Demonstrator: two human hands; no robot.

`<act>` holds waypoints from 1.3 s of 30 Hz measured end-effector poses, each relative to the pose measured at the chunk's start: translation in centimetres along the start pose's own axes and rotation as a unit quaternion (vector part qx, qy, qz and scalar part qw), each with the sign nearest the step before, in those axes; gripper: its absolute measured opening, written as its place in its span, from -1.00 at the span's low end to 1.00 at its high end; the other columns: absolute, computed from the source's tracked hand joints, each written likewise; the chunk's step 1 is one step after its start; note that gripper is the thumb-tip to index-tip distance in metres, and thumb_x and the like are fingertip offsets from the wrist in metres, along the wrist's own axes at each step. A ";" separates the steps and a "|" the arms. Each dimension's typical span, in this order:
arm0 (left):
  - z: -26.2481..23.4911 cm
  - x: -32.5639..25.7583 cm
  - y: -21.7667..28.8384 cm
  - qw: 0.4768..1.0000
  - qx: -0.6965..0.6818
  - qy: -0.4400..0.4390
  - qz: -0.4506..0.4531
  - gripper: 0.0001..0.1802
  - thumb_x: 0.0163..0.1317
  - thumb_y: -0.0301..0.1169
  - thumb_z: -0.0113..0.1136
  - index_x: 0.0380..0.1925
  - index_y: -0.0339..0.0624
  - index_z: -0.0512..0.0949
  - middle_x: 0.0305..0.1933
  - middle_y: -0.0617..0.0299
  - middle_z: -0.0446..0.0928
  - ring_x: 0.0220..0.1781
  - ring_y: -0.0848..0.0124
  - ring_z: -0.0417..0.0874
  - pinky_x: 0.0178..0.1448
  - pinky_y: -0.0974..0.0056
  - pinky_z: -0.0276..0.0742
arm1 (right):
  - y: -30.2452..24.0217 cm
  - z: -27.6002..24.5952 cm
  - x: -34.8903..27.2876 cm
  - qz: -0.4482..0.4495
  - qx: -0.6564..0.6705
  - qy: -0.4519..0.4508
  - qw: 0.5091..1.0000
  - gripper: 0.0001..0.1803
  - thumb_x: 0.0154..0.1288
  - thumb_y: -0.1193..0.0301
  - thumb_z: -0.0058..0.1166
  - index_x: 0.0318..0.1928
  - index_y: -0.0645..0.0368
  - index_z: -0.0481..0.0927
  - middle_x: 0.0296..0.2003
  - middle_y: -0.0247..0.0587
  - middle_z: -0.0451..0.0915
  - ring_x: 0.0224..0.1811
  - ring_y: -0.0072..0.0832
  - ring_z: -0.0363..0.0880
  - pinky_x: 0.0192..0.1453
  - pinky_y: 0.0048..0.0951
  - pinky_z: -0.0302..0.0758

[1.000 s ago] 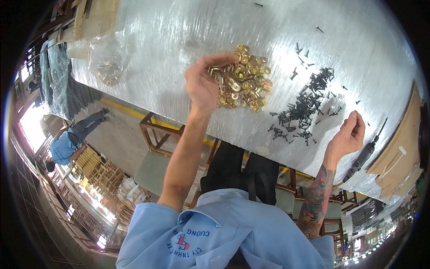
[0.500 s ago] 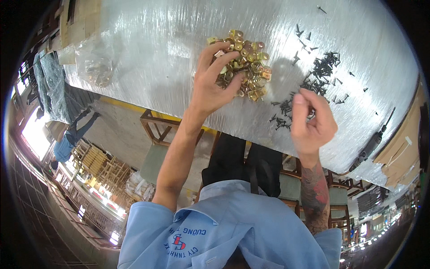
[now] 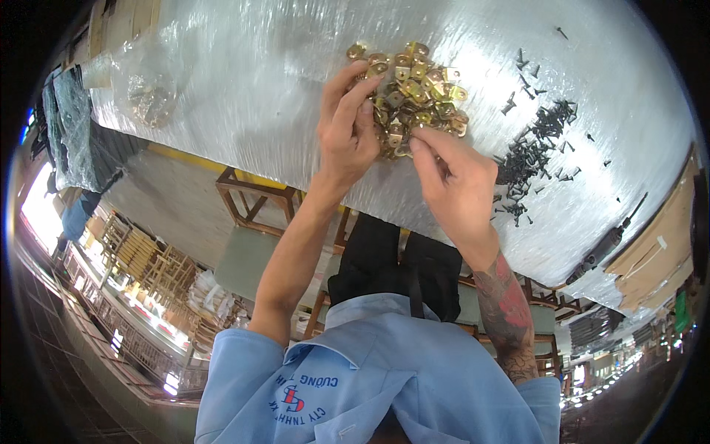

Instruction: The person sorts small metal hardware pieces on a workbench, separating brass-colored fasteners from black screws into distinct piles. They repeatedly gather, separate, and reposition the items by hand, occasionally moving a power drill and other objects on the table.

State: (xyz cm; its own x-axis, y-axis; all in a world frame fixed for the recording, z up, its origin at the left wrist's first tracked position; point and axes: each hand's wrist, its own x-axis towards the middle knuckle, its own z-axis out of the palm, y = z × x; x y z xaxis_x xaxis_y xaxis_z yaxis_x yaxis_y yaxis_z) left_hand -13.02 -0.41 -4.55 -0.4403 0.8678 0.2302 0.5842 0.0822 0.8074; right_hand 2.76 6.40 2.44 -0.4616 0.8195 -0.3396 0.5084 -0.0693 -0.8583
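Brackets of bent, gold-coloured metal (image 3: 421,89) lie heaped at both grips. Left hand (image 3: 346,133) is half-curled over their left edge; its hold cannot be told. Right hand (image 3: 460,181) has thumb and forefinger nearly together at their near edge, contents unclear. Small black screws (image 3: 529,152) lie to its right.

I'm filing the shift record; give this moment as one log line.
left hand: at gold metal pieces' left side; right hand: at their near edge; dark screws: right of pieces; black tool: farther right

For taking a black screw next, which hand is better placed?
Probably the right hand: it is nearer the black screws; the left hand is at the left side of the golden metal pieces.
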 end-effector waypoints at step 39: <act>-1.6 3.2 -2.0 0.995 0.057 -0.006 0.080 -0.61 0.33 -0.37 0.02 0.05 -0.35 0.59 0.07 -0.04 0.66 0.22 -0.07 0.60 0.35 -0.06 0.42 | 0.9 -6.3 -2.4 0.193 0.018 0.240 0.951 -0.79 0.47 0.35 0.15 -0.14 0.27 0.67 -0.50 -0.40 0.57 -0.58 -0.77 0.38 -0.53 -0.67 0.26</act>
State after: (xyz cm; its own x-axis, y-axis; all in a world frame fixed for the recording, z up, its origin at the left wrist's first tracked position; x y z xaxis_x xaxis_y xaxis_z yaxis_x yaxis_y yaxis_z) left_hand -16.67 1.43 -4.57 -0.3278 0.8803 0.3428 0.7200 -0.0021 0.6940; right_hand 8.87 7.94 4.86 0.1437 0.8939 -0.4246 0.5431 -0.4299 -0.7213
